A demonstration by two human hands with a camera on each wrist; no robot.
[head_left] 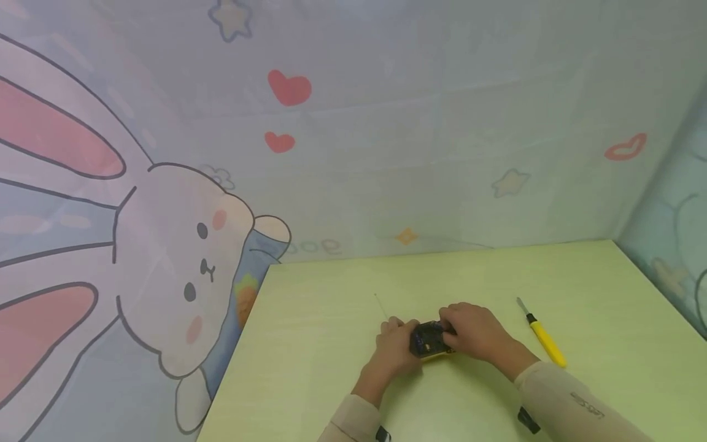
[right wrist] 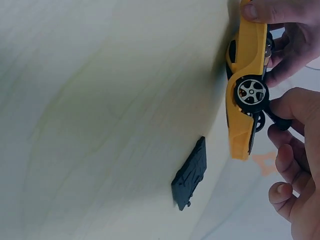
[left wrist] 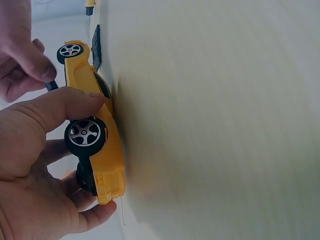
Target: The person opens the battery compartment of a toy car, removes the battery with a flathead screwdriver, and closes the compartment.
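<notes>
A yellow toy car (head_left: pixel 429 341) lies roof-down on the pale green table (head_left: pixel 331 307), its dark underside and wheels turned up. My left hand (head_left: pixel 399 339) grips the car's left end, with the thumb (left wrist: pixel 65 107) across its side above a wheel (left wrist: pixel 85 136) and the fingers curled beneath. My right hand (head_left: pixel 463 331) is over the other end. There, the thumb and a finger pinch a small dark part (right wrist: pixel 279 123) at the underside. In the right wrist view the car (right wrist: pixel 245 100) stands on edge against the tabletop.
A flat black plastic panel (right wrist: pixel 190 175) lies loose on the table beside the car. A yellow-handled screwdriver (head_left: pixel 544 336) lies to the right of my right hand. A thin wire (head_left: pixel 380 305) lies just beyond my left hand. Cartoon-printed walls (head_left: pixel 353 123) enclose the table.
</notes>
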